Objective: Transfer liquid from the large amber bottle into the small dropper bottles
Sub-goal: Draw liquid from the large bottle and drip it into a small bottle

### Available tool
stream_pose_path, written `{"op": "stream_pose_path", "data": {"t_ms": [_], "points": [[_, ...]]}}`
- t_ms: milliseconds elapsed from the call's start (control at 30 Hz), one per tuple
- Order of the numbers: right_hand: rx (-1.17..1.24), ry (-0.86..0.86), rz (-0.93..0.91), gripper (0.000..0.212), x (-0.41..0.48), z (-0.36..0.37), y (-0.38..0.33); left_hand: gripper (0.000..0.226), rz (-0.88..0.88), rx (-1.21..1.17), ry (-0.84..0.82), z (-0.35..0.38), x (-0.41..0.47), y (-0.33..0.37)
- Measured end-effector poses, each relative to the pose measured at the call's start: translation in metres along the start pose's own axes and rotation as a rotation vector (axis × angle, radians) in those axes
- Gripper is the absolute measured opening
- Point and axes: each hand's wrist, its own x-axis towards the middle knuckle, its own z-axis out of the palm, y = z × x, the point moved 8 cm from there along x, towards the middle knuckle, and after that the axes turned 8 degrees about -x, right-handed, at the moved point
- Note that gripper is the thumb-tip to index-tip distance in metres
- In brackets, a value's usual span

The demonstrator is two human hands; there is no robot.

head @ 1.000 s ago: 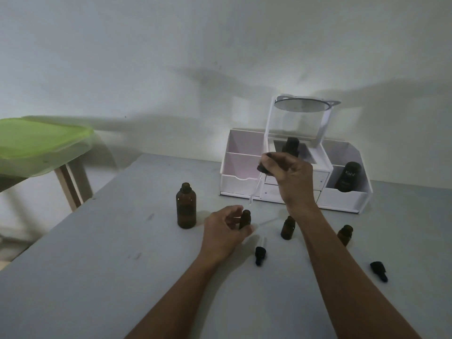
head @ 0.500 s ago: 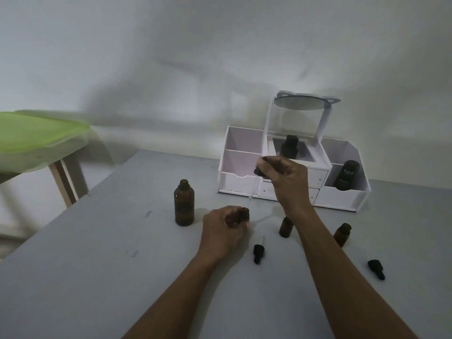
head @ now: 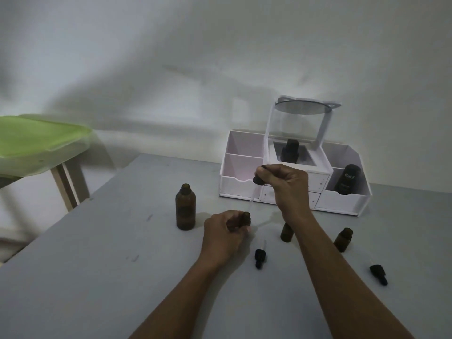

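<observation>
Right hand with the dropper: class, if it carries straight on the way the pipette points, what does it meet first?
Probably the mouth of the small bottle that the left hand grips; the pipette tip hangs just above it, though depth is unclear.

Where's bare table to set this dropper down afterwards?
Widest bare patch: the table left of the large amber bottle, out to its edge. Also bare: right of the rightmost small bottle, by the organizer corner. Crowded around the left hand, among loose droppers.
</observation>
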Motion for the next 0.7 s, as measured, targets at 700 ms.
{"op": "stream_pose_path", "data": {"t_ms": [700], "points": [[-0.057, 0.002, -0.128, 0.011, 0.000, 0.006, -0.028, 0.060, -0.076, -0.054, -0.012, -0.009, -0.008, 0.000]]}}
